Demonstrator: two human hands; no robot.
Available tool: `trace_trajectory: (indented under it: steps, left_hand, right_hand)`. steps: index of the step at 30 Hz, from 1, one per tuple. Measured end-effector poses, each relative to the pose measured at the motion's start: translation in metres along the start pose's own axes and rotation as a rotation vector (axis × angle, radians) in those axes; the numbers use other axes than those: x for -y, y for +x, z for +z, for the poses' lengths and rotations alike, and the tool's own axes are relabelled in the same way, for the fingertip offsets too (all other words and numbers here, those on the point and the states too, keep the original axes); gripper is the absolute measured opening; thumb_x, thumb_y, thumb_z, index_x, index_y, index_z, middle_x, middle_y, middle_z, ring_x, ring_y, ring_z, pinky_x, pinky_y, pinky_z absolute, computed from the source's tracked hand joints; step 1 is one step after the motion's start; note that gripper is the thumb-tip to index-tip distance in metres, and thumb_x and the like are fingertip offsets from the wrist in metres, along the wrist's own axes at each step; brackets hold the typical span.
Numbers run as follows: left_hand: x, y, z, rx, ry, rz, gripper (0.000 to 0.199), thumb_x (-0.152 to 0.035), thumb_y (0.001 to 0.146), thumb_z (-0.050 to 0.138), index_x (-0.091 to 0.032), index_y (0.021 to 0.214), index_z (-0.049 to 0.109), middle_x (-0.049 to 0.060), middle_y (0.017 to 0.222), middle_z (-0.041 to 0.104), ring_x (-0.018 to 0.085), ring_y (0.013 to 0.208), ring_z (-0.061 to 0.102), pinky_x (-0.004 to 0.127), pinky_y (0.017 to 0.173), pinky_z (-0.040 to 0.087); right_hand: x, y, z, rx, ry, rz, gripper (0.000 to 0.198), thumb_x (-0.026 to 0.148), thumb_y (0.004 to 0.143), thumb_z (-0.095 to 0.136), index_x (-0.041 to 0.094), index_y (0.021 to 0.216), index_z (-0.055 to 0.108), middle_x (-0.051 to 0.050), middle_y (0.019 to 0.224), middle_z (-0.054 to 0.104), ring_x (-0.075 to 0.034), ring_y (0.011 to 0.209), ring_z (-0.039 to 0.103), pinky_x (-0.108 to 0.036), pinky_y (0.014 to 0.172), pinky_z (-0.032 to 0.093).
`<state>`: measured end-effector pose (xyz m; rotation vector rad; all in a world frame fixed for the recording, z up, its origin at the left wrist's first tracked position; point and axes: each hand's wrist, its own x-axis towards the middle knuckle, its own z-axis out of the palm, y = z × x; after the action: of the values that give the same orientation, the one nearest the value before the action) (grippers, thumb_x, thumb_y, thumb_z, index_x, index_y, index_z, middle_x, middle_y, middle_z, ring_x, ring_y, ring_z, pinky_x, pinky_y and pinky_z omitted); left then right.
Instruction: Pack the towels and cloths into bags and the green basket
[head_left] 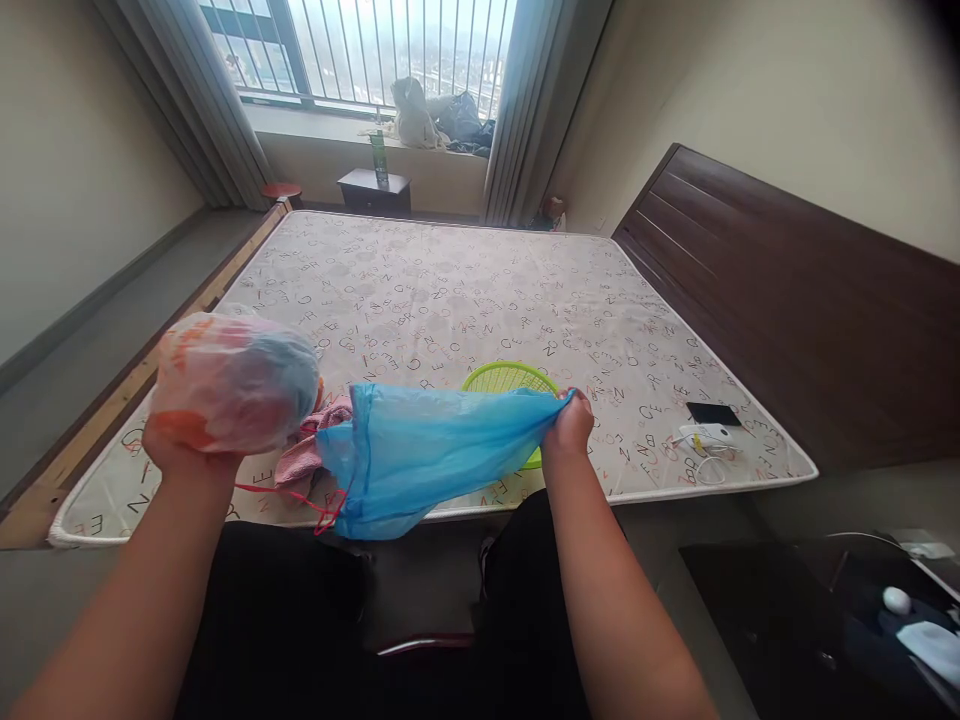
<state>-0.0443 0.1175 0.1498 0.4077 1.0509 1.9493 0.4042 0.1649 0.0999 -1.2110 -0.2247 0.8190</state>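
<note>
Currently, the left grip [191,455] holds a stuffed translucent bag [240,375] toward the near-left corner of the mattress [420,285]; the right grip [570,425] clutches a blue bag [442,440], partly hiding a green basket [506,376] at the near edge. A black phone [713,414] lies toward the near-right corner.

Primary light source: window [360,55], top centre; its view is overexposed and hazy. Room illumination: soft, dim. The mattress [450,275] is evenly lit; the trousers [277,620] fall into deep shadow. The blue bag [450,440] shows pale sheen. The white bag [236,385] is slightly blurred. Wide-angle distortion stretches the lower edges. The upper right corner is dark.
</note>
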Motion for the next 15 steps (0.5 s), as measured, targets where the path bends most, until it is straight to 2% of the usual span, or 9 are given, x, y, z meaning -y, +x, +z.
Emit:
trace_trajectory:
  steps: [2,5,8,10,12,14,15]
  left_hand:
    - [0.008,0.002,0.005,0.056,0.009,0.026,0.044,-0.034,0.099,0.034,-0.014,0.132,0.056,0.003,0.13,0.067,0.023,0.129,0.058,0.039,0.108,0.048]
    - [0.026,0.007,0.013,0.074,0.009,-0.074,0.042,-0.032,0.1,0.031,-0.01,0.124,0.058,0.008,0.122,0.069,0.024,0.126,0.06,0.039,0.107,0.049]
    - [0.045,0.008,0.021,0.022,-0.025,-0.148,0.035,-0.03,0.095,0.041,-0.01,0.117,0.06,0.011,0.115,0.071,0.025,0.12,0.062,0.04,0.106,0.05]
    - [0.055,0.005,0.028,-0.001,-0.019,-0.194,0.03,-0.026,0.09,0.048,-0.01,0.112,0.061,0.011,0.11,0.072,0.025,0.116,0.064,0.039,0.105,0.051]
    - [0.064,0.001,0.035,0.007,0.008,-0.228,0.027,-0.023,0.087,0.051,-0.009,0.108,0.062,0.012,0.107,0.072,0.024,0.114,0.064,0.036,0.104,0.051]
    - [0.07,-0.001,0.039,0.025,0.045,-0.222,0.026,-0.022,0.087,0.05,-0.009,0.107,0.061,0.011,0.106,0.071,0.023,0.113,0.064,0.034,0.103,0.051]
    - [0.073,-0.001,0.04,0.034,0.068,-0.199,0.027,-0.022,0.087,0.049,-0.009,0.108,0.06,0.01,0.105,0.071,0.022,0.114,0.063,0.033,0.103,0.051]
  right_hand:
    - [0.0,-0.017,0.009,0.253,-0.027,0.049,0.01,0.025,0.084,0.055,0.022,0.089,0.048,0.008,0.067,0.042,-0.008,0.053,0.042,-0.017,0.048,0.039]
    - [-0.005,-0.052,0.021,0.749,-0.164,0.173,0.018,0.034,0.083,0.06,0.022,0.094,0.051,0.009,0.061,0.043,-0.008,0.048,0.037,-0.018,0.044,0.031]
    - [-0.021,-0.085,0.022,1.245,-0.449,0.268,0.017,0.037,0.086,0.06,0.021,0.094,0.06,0.005,0.063,0.052,-0.01,0.053,0.047,-0.021,0.049,0.037]
    - [-0.04,-0.1,0.016,1.466,-0.731,0.206,0.013,0.034,0.086,0.061,0.023,0.091,0.067,0.002,0.071,0.062,-0.013,0.061,0.055,-0.024,0.055,0.042]
    - [-0.062,-0.108,0.008,1.551,-1.022,0.017,0.004,0.026,0.077,0.071,0.024,0.079,0.069,0.002,0.07,0.065,-0.015,0.064,0.057,-0.027,0.06,0.045]
    - [-0.084,-0.11,0.001,1.472,-1.222,-0.169,0.022,0.018,0.069,0.077,0.023,0.058,0.059,0.002,0.053,0.055,-0.016,0.057,0.054,-0.029,0.061,0.046]
    - [-0.093,-0.111,-0.001,1.428,-1.274,-0.217,0.031,0.016,0.067,0.079,0.023,0.052,0.053,0.003,0.047,0.048,-0.015,0.053,0.051,-0.029,0.059,0.045]
